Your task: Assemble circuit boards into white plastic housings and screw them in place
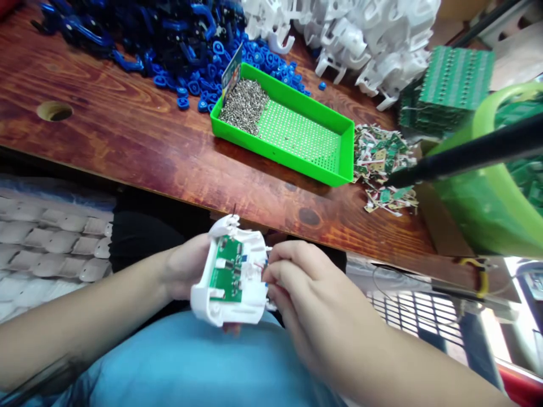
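Observation:
A white plastic housing (252,308) is held over my lap, its open side facing up. My left hand (186,268) is closed around its left side and underside; most of the fingers are hidden beneath. Inside the housing sits a green circuit board (229,274) with small white connectors and dark components. At the housing's right edge, my right hand (311,288) is closed in a pinch, thumb and fingertips together near a thin reddish wire (258,264). Whatever lies between those fingertips is too small to make out.
On the wooden table stands a green tray (282,155) with small metal screws (246,104) at its left end. Behind it are piles of blue parts (193,85) and white housings (348,39). To the right lie small wired boards (384,155), stacked green boards (458,79) and a green bucket (475,192). A black bar (470,150) crosses there.

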{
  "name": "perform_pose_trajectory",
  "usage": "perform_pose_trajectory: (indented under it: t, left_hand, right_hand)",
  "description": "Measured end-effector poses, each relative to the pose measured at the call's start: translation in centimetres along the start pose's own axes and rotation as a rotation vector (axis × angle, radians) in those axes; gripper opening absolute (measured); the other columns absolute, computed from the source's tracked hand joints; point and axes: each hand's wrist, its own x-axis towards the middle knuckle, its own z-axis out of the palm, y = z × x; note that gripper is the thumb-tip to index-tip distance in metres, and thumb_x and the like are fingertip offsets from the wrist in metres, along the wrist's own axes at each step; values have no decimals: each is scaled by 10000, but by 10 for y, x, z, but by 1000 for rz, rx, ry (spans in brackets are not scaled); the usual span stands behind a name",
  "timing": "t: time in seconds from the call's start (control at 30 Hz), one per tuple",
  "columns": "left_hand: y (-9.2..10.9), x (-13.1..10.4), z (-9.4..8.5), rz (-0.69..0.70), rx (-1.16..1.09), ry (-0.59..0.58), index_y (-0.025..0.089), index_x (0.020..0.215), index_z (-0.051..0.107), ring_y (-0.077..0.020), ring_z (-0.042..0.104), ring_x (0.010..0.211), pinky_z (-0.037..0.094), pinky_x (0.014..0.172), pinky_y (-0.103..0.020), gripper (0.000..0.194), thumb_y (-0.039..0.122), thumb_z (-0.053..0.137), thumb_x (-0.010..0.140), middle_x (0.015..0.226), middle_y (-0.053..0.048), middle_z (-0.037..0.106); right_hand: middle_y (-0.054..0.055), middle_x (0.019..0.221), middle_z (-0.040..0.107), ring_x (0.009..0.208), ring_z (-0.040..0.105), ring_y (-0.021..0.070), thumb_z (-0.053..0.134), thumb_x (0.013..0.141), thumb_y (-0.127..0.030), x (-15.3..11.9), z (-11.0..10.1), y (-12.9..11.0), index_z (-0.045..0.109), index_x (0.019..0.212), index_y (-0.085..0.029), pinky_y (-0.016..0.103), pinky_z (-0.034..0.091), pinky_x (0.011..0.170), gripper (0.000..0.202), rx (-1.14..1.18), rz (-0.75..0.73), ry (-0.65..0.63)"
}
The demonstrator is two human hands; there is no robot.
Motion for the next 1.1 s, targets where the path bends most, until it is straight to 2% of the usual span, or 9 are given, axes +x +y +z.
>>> perform_pose_trajectory:
  t: [0.07,0.13,0.23,0.33,0.43,0.53,0.67,0.87,1.1]
  left_hand:
    - [-4,-4,-3,120,-68,-36,154,941,677,-157,646,617,511,648,-340,481,552,440,810,737,-1,721]
    - [-9,-9,-3,323,3,-28,199,1083,638,-199,660,831,502,769,-330,396,424,603,758,939,-20,718]
    - [-14,-16,2,546,517,114,261,1299,474,-264,492,1187,375,1006,-360,590,225,682,747,1289,-45,547]
    - [-13,-19,9,581,918,272,220,1328,437,-327,367,1279,293,1076,-389,639,321,688,749,1412,-97,392]
    - [-12,-19,16,618,869,257,217,1320,436,-283,437,1206,335,1034,-355,502,414,518,866,1339,-80,467]
    - [-13,-18,20,537,566,166,247,1285,468,-199,536,1022,404,933,-316,416,441,353,935,1150,-37,589]
    - [-15,-18,23,358,241,118,228,1167,547,-163,551,820,454,756,-298,384,468,372,924,926,-14,632]
    - [-8,-14,29,242,190,179,180,842,598,-138,505,711,417,730,-290,355,500,449,883,746,14,577]
    - [-6,-4,34,-23,-53,165,129,652,615,-96,484,594,404,640,-205,325,374,532,847,553,32,554]
  right_hand:
    - [104,943,587,849,566,165,432,858,-93,2,0,3,574,831,-133,287,529,736,149,23,92,24]
    - [102,936,582,845,570,169,448,844,-96,4,2,6,570,832,-142,301,530,728,131,53,163,60]
    - [93,947,576,872,556,177,490,832,-114,5,5,7,576,827,-160,319,518,741,98,100,215,103]
    - [76,939,576,901,535,178,519,826,-126,5,6,1,581,819,-177,317,489,761,81,87,209,173]
    - [65,936,579,899,532,171,530,827,-138,4,4,-8,588,841,-186,319,458,781,77,39,170,233]
    - [58,930,580,874,537,164,536,840,-163,3,2,-13,584,844,-197,328,432,797,59,-8,147,274]
    - [56,924,576,867,532,152,550,841,-147,0,0,-14,600,859,-189,308,413,830,68,-86,119,308]
    - [73,918,605,890,514,164,526,852,-114,-3,-7,-13,600,880,-148,312,437,858,86,-228,-76,235]
    - [86,969,599,1025,481,171,481,859,-100,-2,-16,-12,621,919,-93,311,411,994,152,-179,-174,56]
